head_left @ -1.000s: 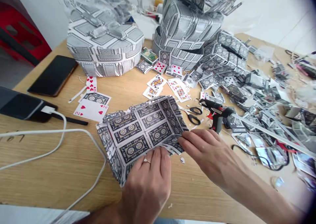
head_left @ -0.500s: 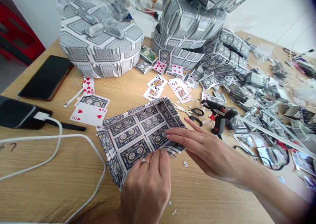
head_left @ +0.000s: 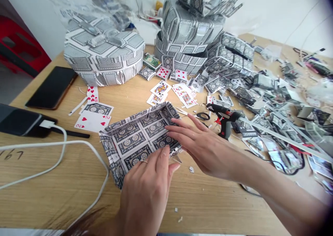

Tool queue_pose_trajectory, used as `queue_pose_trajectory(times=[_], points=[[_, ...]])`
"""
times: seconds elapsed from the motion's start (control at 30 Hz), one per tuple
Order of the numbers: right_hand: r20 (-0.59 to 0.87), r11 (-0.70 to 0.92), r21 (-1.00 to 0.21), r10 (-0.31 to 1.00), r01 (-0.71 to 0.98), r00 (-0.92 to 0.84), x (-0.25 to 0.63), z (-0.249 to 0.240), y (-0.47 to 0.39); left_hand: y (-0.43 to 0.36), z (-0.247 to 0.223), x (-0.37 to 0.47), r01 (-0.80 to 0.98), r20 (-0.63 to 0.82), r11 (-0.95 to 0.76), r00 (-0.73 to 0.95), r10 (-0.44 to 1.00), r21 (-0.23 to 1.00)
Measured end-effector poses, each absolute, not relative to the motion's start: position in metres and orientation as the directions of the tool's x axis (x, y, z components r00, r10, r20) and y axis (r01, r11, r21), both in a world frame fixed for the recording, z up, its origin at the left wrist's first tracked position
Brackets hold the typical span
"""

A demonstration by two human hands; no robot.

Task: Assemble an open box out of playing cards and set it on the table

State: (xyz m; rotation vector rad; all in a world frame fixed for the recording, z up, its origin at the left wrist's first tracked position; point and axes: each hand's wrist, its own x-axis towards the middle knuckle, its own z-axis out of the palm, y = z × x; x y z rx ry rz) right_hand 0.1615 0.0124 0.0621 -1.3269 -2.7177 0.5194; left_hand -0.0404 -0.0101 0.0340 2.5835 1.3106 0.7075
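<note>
While my left hand (head_left: 148,191) presses flat on the card tray's (head_left: 135,138) near edge to steady it on the surface (head_left: 65,191), my right hand (head_left: 200,144), fingers spread, flattens its floor.

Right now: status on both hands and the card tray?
Left hand flat on card tray, near edge. Right hand pressing its right wall, fingers spread. Glue gun and scissors close beside right hand.

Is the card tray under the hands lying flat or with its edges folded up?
Edges folded up. The card tray has raised walls along its far and left sides around a flat base; the left hand and right hand press its near edge.
</note>
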Motion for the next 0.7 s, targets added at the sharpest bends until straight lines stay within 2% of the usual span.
queue_pose_trajectory(times=[0.13, 0.2, 0.27, 0.33, 0.37, 0.43, 0.57, 0.7], points=[[0.045, 0.57, -0.341, 0.804, 0.747, -0.593, 0.16, 0.051, 0.001, -0.002, 0.046, -0.033, 0.686, 0.338, -0.628, 0.53, 0.778, 0.369], [0.165, 0.547, -0.396, 0.832, 0.738, -0.529, 0.159, 0.044, -0.006, 0.004, 0.05, -0.022, 0.672, 0.267, -0.63, 0.572, 0.775, 0.389], [0.306, 0.444, -0.498, 0.894, 0.745, -0.328, 0.157, 0.036, -0.015, 0.011, 0.051, -0.009, 0.668, 0.202, -0.631, 0.607, 0.768, 0.395], [0.395, 0.287, -0.628, 0.918, 0.723, -0.021, 0.154, 0.025, -0.026, 0.018, 0.05, 0.002, 0.674, 0.125, -0.619, 0.63, 0.767, 0.402], [0.409, 0.226, -0.675, 0.907, 0.702, 0.102, 0.152, 0.019, -0.031, 0.021, 0.051, 0.006, 0.674, 0.097, -0.616, 0.639, 0.763, 0.407], [0.384, 0.156, -0.704, 0.904, 0.693, 0.188, 0.147, 0.007, -0.04, 0.026, 0.054, 0.012, 0.689, 0.067, -0.594, 0.628, 0.775, 0.416], [0.317, 0.105, -0.688, 0.934, 0.718, 0.167, 0.136, -0.011, -0.048, 0.032, 0.068, 0.017, 0.701, 0.069, -0.577, 0.609, 0.79, 0.419], [0.258, 0.059, -0.713, 0.949, 0.699, 0.183, 0.13, -0.018, -0.046, 0.035, 0.074, 0.019, 0.672, 0.054, -0.66, 0.686, 0.726, 0.336]])
